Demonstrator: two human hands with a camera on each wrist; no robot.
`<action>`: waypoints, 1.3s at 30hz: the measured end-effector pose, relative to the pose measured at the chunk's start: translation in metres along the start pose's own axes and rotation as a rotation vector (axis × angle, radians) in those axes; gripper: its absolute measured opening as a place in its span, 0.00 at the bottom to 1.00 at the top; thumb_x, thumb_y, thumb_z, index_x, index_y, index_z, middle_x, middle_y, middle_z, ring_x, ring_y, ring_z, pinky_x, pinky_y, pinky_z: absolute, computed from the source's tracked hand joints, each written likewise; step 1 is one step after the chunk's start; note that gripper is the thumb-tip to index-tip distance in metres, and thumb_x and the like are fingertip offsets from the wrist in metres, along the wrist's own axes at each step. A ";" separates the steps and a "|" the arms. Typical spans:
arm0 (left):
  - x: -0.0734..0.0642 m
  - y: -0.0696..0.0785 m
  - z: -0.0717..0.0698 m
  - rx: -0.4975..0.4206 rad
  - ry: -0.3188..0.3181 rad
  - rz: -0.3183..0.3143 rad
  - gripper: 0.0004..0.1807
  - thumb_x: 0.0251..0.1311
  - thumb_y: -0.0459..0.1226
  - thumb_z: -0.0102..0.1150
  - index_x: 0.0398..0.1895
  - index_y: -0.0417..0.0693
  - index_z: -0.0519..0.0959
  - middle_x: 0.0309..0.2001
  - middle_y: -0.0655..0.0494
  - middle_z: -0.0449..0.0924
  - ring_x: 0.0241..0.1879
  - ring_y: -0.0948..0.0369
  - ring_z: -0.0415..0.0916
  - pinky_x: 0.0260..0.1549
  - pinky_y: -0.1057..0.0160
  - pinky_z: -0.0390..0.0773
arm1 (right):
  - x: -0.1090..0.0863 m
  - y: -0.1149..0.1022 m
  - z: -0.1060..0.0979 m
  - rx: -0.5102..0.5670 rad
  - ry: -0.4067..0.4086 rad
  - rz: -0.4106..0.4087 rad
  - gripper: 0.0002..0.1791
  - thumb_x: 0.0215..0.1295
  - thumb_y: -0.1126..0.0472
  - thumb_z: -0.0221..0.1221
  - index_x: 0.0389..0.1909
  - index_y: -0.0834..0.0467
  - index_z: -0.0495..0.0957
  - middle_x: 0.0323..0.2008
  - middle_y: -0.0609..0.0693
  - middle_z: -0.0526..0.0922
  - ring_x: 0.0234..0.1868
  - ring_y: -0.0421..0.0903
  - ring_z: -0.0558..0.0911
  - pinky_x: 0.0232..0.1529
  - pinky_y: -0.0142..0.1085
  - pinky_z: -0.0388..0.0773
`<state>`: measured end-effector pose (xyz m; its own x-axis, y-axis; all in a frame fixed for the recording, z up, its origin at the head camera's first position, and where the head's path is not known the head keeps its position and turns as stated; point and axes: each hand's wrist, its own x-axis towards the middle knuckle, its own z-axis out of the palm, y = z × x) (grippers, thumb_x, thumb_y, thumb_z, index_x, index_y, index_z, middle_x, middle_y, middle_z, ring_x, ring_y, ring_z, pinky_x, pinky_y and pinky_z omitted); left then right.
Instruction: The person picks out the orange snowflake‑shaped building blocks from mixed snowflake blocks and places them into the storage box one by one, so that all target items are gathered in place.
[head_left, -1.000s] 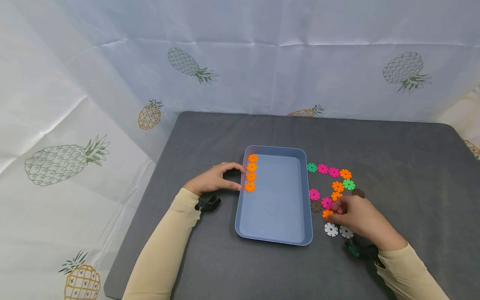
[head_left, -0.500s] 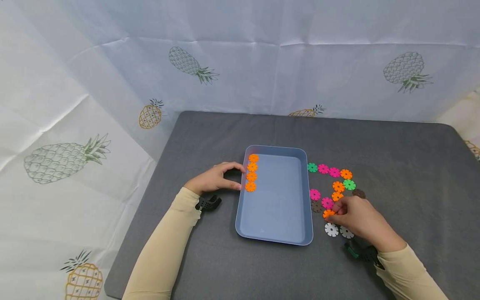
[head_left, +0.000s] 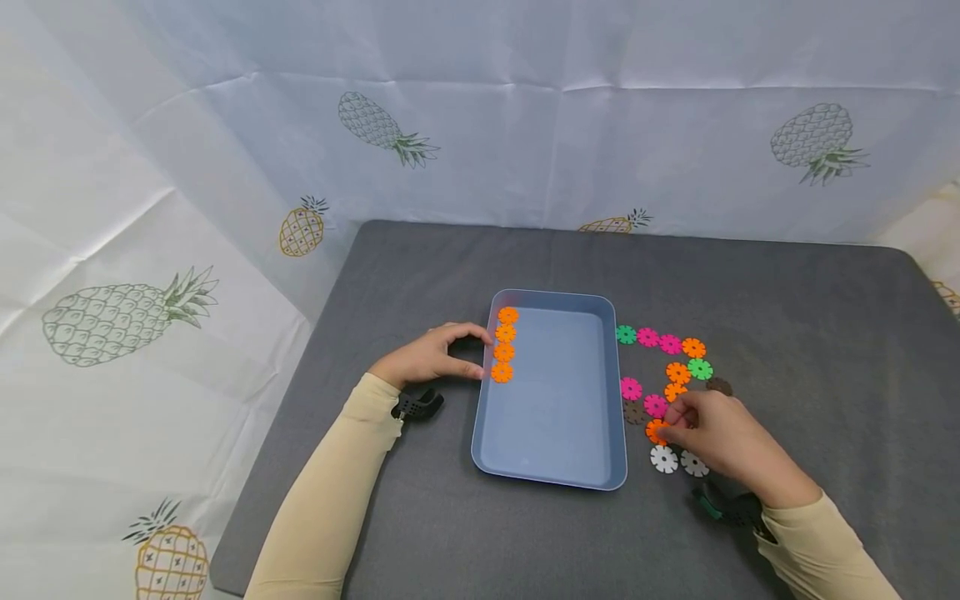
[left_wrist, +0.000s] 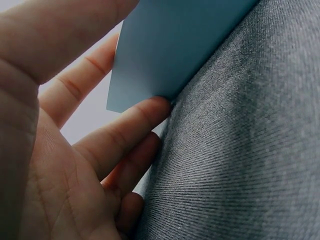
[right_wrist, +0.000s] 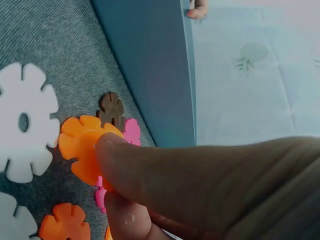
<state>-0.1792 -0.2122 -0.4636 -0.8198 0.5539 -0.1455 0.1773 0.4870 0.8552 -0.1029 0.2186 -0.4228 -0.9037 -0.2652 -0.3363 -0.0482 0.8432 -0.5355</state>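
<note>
My right hand pinches an orange flower-shaped disc between thumb and finger, at the right of the blue tray. In the right wrist view the thumb covers part of this disc. Two white notched discs lie just in front of it, one partly under the hand. My left hand rests its thumb and forefinger against the outside of the tray's left wall, spread in a C shape. The left wrist view shows its fingers touching the blue wall near the cloth. Several orange discs form a column along the tray's inner left side.
Loose discs lie on the grey cloth right of the tray: pink, green, teal, orange and brown. A white pineapple-print curtain hangs behind the table.
Hardly anything moves. The right hand keeps its place with the orange disc, whose angle shifts slightly. The left hand stays at the tray wall.
</note>
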 end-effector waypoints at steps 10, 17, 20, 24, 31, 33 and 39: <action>0.000 0.002 0.000 0.002 -0.002 -0.002 0.25 0.62 0.45 0.77 0.61 0.61 0.80 0.62 0.63 0.78 0.67 0.56 0.67 0.70 0.49 0.63 | -0.002 -0.006 -0.004 -0.015 0.029 -0.066 0.08 0.65 0.60 0.71 0.30 0.56 0.81 0.26 0.45 0.79 0.26 0.44 0.74 0.26 0.36 0.71; 0.000 0.002 0.000 0.004 -0.005 0.004 0.24 0.62 0.45 0.76 0.61 0.60 0.80 0.62 0.62 0.78 0.67 0.56 0.67 0.69 0.49 0.64 | -0.001 -0.014 -0.006 0.009 0.045 -0.075 0.08 0.65 0.60 0.71 0.33 0.58 0.82 0.26 0.46 0.80 0.26 0.44 0.76 0.26 0.36 0.74; 0.000 0.002 -0.001 0.000 -0.005 0.011 0.24 0.62 0.44 0.76 0.61 0.59 0.80 0.62 0.61 0.79 0.67 0.56 0.68 0.69 0.49 0.64 | 0.000 -0.018 -0.008 0.019 0.053 -0.086 0.07 0.66 0.61 0.70 0.33 0.57 0.82 0.26 0.46 0.80 0.24 0.43 0.76 0.24 0.35 0.73; -0.001 0.003 -0.001 -0.001 0.000 -0.001 0.24 0.61 0.45 0.77 0.60 0.60 0.80 0.61 0.62 0.79 0.67 0.56 0.67 0.69 0.50 0.64 | 0.001 -0.024 -0.012 0.021 0.072 -0.101 0.05 0.67 0.62 0.69 0.34 0.56 0.82 0.26 0.45 0.80 0.23 0.43 0.75 0.24 0.36 0.72; -0.001 0.004 -0.001 -0.010 -0.009 -0.019 0.24 0.62 0.46 0.76 0.60 0.62 0.80 0.62 0.63 0.78 0.67 0.56 0.67 0.69 0.49 0.64 | 0.001 -0.032 -0.020 0.030 0.104 -0.098 0.06 0.68 0.62 0.68 0.34 0.55 0.80 0.23 0.47 0.79 0.22 0.44 0.75 0.22 0.36 0.71; -0.001 0.005 -0.001 -0.015 -0.011 -0.020 0.24 0.62 0.46 0.76 0.60 0.61 0.80 0.62 0.62 0.78 0.67 0.56 0.67 0.69 0.49 0.64 | 0.002 -0.035 -0.021 0.036 0.107 -0.097 0.06 0.67 0.61 0.69 0.34 0.55 0.80 0.23 0.47 0.79 0.22 0.45 0.75 0.23 0.36 0.72; -0.002 0.004 -0.002 -0.023 -0.014 -0.016 0.24 0.62 0.45 0.76 0.60 0.60 0.80 0.63 0.62 0.77 0.67 0.57 0.67 0.70 0.50 0.64 | 0.007 -0.045 -0.024 0.039 0.103 -0.110 0.06 0.67 0.60 0.70 0.35 0.55 0.81 0.26 0.46 0.80 0.26 0.46 0.76 0.24 0.37 0.72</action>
<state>-0.1780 -0.2125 -0.4585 -0.8148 0.5556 -0.1656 0.1516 0.4798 0.8642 -0.1171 0.1899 -0.3826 -0.9328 -0.3037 -0.1940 -0.1342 0.7924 -0.5951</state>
